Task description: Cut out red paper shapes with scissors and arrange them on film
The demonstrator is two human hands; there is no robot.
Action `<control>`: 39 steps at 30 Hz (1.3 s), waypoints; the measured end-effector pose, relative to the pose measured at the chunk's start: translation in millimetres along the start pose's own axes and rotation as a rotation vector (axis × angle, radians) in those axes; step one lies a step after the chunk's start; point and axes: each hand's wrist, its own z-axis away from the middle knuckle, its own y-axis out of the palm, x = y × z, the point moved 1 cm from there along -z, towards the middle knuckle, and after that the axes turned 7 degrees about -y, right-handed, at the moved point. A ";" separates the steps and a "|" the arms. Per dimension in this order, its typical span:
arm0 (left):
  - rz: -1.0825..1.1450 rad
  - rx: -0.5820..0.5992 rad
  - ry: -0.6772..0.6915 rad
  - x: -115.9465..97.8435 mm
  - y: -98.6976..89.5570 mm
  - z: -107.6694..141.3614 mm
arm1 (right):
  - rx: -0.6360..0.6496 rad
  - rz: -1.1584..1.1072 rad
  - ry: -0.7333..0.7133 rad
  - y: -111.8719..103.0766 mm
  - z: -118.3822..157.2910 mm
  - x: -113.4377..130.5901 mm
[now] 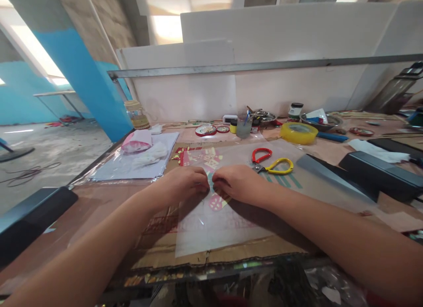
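My left hand and my right hand are almost touching at the middle of the table. Both have their fingers curled and pinched together, and whatever they hold is hidden or too small to name. Under them lies a translucent plastic sheet on a piece of brown cardboard. Pink and pale yellow patterned cutouts show around the fingertips. To the right of my right hand, scissors with one red and one yellow handle rest on the sheet, apart from the hand.
A roll of yellow tape lies beyond the scissors. Farther back stand a cup of cloudy water, red lids and a metal bowl. White paper is at left. Black boxes flank the work area.
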 end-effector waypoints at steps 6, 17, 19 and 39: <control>0.022 0.092 -0.082 -5.0 -9.2 2.6 | 0.001 -0.011 0.002 -0.1 0.3 -0.8; 0.031 0.092 -0.058 -7.9 -9.3 5.0 | -0.015 0.006 -0.002 0.0 -0.4 1.8; 0.017 0.077 -0.039 -5.6 -7.5 5.2 | -0.017 0.002 -0.004 0.1 -0.9 2.1; 0.110 0.061 -0.078 4.6 -6.2 3.0 | 0.013 -0.005 0.002 0.0 -0.6 0.2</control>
